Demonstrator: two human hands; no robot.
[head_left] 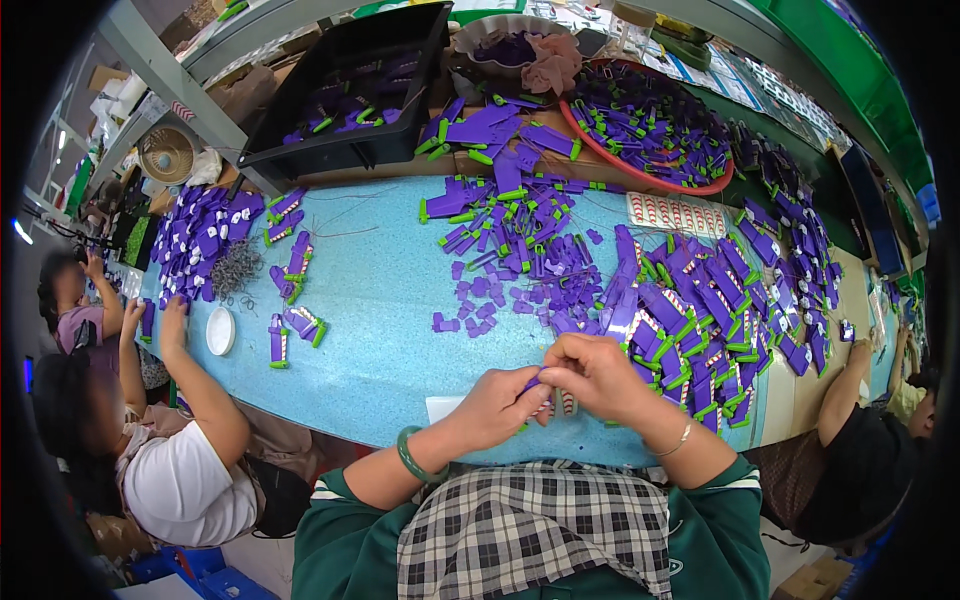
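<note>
My left hand (494, 410) and my right hand (597, 378) meet above the near edge of the blue table (370, 320). Between their fingertips is a small purple plastic piece (531, 384), pinched from both sides and mostly covered by the fingers. A bit of green shows below my left fingers; whether it belongs to the same piece, I cannot tell. Just beyond my hands lie loose small purple parts (478, 308). Beside my right hand spreads a heap of purple-and-green plastic pieces (690, 320), many with red-and-white striped stickers.
A black tray (350, 150) and a red-rimmed basket (725, 185) of purple-green parts stand at the back. A striped sticker sheet (677, 214) lies before the basket. On the left are a white bowl (220, 331), a spring-like wire pile (237, 270) and a co-worker in white (190, 490). Another person sits right.
</note>
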